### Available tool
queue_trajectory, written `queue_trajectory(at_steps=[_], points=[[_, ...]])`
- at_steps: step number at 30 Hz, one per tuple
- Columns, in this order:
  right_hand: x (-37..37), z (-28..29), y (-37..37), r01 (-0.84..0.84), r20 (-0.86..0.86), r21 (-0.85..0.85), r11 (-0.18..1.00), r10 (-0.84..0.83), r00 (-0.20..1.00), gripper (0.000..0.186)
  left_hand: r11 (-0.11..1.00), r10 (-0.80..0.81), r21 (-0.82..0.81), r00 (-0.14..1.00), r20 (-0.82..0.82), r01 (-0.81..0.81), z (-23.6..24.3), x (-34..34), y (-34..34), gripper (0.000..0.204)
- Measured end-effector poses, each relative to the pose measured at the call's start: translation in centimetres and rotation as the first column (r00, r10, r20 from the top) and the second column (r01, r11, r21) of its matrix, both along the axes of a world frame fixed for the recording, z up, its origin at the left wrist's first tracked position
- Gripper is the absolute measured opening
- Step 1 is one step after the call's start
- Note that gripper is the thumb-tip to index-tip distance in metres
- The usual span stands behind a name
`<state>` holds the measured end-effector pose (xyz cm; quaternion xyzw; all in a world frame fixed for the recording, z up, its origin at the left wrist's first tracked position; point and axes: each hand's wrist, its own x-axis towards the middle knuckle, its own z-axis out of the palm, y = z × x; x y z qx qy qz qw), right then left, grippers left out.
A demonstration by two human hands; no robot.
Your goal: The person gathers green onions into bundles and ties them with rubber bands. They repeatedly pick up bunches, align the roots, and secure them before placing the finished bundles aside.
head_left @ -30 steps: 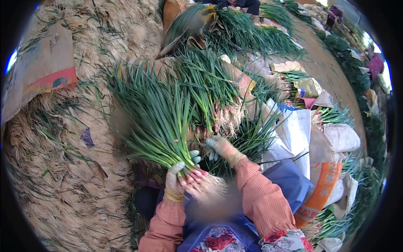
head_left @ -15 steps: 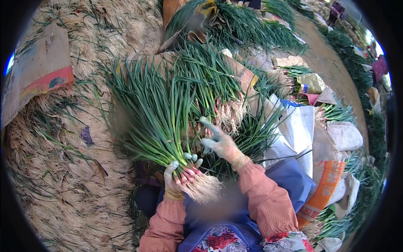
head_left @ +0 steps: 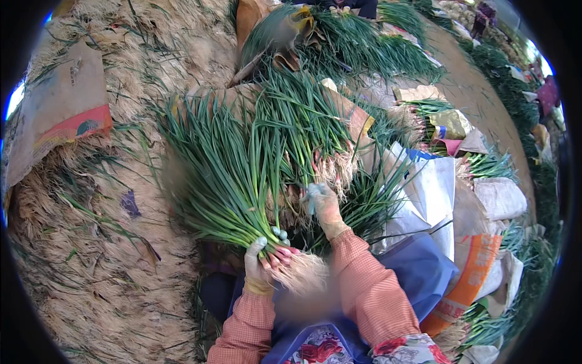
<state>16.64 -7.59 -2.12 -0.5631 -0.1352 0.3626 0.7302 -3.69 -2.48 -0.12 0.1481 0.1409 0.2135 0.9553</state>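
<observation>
My left hand (head_left: 259,261), in a pale glove with grey-blue fingertips, is closed round a thick bunch of spring onions (head_left: 276,252). Their reddish bulbs and whitish roots point toward my lap, and the long green leaves fan out to the far left. My right hand (head_left: 322,204), gloved alike, is at the bulb end of a loose heap of spring onions (head_left: 297,115) just beyond the bunch. Its fingers are bent and drawn together; whatever lies between them is hidden. Checked pink sleeves cover both forearms.
Root trimmings (head_left: 79,267) cover the ground at left, with a torn sack (head_left: 63,103) on them. White sheeting (head_left: 430,194) and an orange-striped sack (head_left: 470,273) lie at right. Beyond is a large leafy pile (head_left: 351,39), with another person (head_left: 361,6) at the top edge.
My right hand has gone from spread fingers to bent ones and moved slightly left and away, to the heap's bulbs. My left hand keeps the bunch, shifted slightly right.
</observation>
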Motion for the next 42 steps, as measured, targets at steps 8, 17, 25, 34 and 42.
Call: queue_trajectory(at_steps=[8,17,25,34,42], points=[[-3.6,3.4,1.3,-0.127,0.873,-0.461,0.878,0.474,0.112,0.013,0.993,-0.056,0.083,0.960,-0.275,0.081,-3.0,-0.4,0.7,0.037],[0.5,-4.5,-4.6,0.160,0.576,-0.711,0.684,0.437,0.691,0.020,1.000,0.011,0.027,0.983,-0.185,-0.006,-0.5,0.7,-0.4,0.045],[1.8,1.6,-3.1,-0.129,0.371,-0.767,0.628,0.600,0.709,0.044,0.997,-0.048,0.061,0.995,0.087,0.042,0.8,0.1,0.4,0.041],[1.4,2.4,-2.7,-0.144,0.605,-0.166,0.976,0.216,0.766,0.034,0.987,0.034,0.160,0.991,-0.127,-0.013,3.6,-0.2,0.1,0.059],[-3.6,0.6,-7.2,-0.293,0.828,-0.488,0.822,0.542,0.143,0.036,0.984,-0.173,-0.059,0.976,-0.130,0.167,2.1,2.5,0.6,0.044]])
